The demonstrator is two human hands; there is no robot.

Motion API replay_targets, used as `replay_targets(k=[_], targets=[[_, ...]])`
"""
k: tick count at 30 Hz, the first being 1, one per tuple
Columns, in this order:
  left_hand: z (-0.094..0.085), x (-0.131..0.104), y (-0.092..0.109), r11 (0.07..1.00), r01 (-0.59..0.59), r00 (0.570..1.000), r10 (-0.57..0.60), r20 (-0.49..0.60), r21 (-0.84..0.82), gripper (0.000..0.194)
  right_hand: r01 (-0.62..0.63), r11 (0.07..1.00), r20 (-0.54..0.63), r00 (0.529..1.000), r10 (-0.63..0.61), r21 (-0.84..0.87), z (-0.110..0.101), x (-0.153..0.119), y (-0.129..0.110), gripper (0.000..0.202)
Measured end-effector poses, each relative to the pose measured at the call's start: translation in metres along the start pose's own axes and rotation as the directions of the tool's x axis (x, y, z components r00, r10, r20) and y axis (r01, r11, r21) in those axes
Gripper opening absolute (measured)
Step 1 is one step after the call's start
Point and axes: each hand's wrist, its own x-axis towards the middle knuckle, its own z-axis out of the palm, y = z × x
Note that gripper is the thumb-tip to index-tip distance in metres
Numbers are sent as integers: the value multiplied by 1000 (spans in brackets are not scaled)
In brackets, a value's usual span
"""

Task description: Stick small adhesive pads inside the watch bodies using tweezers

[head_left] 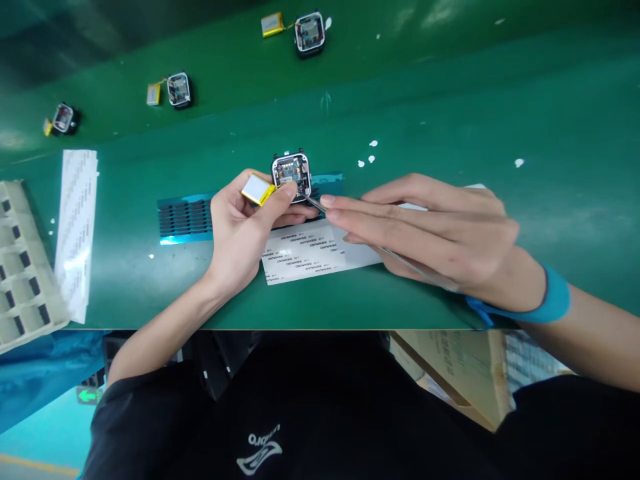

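My left hand (245, 227) grips an opened smartwatch case (291, 171), its circuit board facing up and the thumb pressing on its lower edge. A small silver and yellow battery (258, 189) rests against the same hand, beside the case. In my right hand (440, 230) is a pair of thin metal tweezers (400, 257), held between thumb and fingers. Their tip meets the lower right corner of the case; whether anything is pinched there is too small to tell. Below the hands lies a white printed backing sheet (295, 257), partly covered by the right hand.
A blue sheet with black strips (185, 220) lies behind my left hand. Further back on the green table are several watch cases with batteries, one here (309, 33). A white printed strip (76, 233) and a moulded tray (25, 267) sit at left. White tabs (371, 159) are scattered about.
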Motion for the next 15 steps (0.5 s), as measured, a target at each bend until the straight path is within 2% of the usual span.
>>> replay_targets(k=[3,6,10,13,15], targets=[[-1,1,-1,1000,12,1000,-12,4,-13,39,-13,1000,-83,996,14,10,4,2,0,58],[-1,-1,1,999,37,999,-37,20,-19,35,-22,999,-56,998,23,24,2,3,-2,60],[-4,6,3,1000,21,997,-20,80,-11,39,3,999,-47,999,-5,-52,-4,3,-4,59],[-16,42,-2,990,-91,994,84,63,111,43,28,995,-49,998,-33,-96,-4,3,-3,62],[-31,81,-7,940,-233,970,241,-2,247,44,76,990,-81,993,-86,-123,-2,4,-1,60]])
